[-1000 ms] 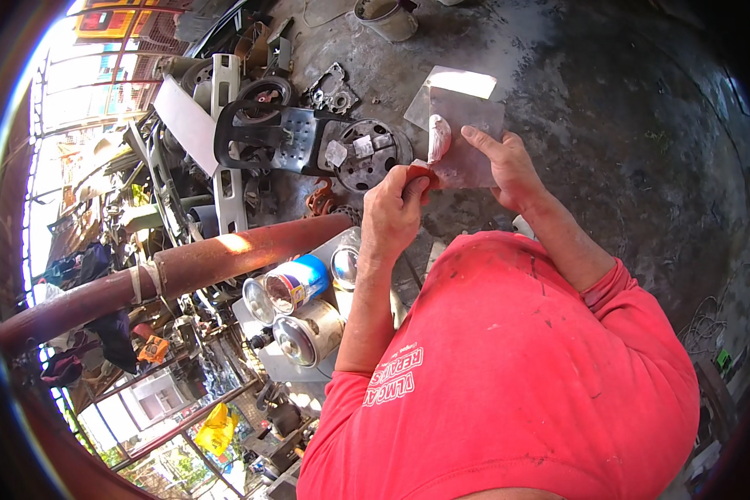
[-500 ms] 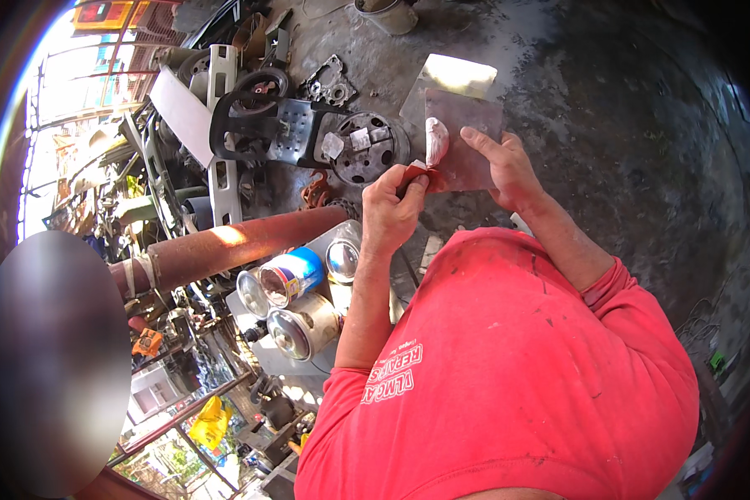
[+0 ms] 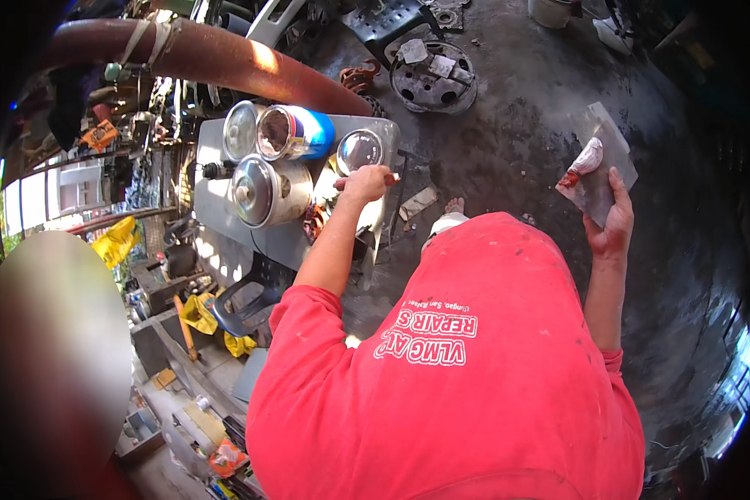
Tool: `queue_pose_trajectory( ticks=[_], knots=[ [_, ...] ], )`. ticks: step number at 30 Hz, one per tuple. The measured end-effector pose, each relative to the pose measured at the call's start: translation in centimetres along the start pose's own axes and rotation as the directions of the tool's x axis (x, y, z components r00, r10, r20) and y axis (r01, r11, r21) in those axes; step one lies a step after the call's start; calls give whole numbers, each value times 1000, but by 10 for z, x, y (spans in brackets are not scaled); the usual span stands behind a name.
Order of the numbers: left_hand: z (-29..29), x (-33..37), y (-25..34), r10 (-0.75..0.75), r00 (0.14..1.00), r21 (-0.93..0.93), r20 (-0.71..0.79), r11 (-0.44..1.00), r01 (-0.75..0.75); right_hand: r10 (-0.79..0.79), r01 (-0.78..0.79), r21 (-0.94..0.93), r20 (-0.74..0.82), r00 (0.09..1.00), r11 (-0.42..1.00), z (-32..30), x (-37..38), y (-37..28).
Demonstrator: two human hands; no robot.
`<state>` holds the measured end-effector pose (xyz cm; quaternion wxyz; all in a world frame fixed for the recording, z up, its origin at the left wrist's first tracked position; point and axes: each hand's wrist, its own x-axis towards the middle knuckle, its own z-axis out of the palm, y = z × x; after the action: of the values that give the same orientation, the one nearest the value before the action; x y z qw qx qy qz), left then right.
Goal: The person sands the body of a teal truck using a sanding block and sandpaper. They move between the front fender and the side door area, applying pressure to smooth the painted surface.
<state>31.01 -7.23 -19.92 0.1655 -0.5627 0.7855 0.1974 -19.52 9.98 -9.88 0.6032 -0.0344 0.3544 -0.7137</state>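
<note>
Right hand (image 3: 612, 221) pinches a thin plate (image 3: 621, 158) by its near side; white paste (image 3: 590, 156) and red paste (image 3: 568, 178) lie on it. Left hand (image 3: 367, 183), well apart, is closed around a red tool (image 3: 392, 178) of unclear kind, near the right edge of the counter (image 3: 215, 196). Left of that hand stand a blue can (image 3: 315, 133) and a lidded pot (image 3: 267, 193); dark floor (image 3: 500, 150) stretches between both hands.
</note>
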Motion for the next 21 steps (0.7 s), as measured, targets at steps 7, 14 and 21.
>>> queue_pose_trajectory(
  ticks=[7, 14, 21],
  knots=[
    [93, -47, -45, 103, 993, 380, 50, 918, -114, 151, -163, -85, -135, 979, 983, 20, -17, 7],
    [3, -1, 102, 111, 984, -733, -137, 657, -176, 197, -195, -284, -22, 980, 939, 71, -17, 7],
    [-145, -1, 260, 437, 878, -912, -197, -409, -1, 211, -213, -279, -37, 977, 936, 88, -36, 0]
  ],
)
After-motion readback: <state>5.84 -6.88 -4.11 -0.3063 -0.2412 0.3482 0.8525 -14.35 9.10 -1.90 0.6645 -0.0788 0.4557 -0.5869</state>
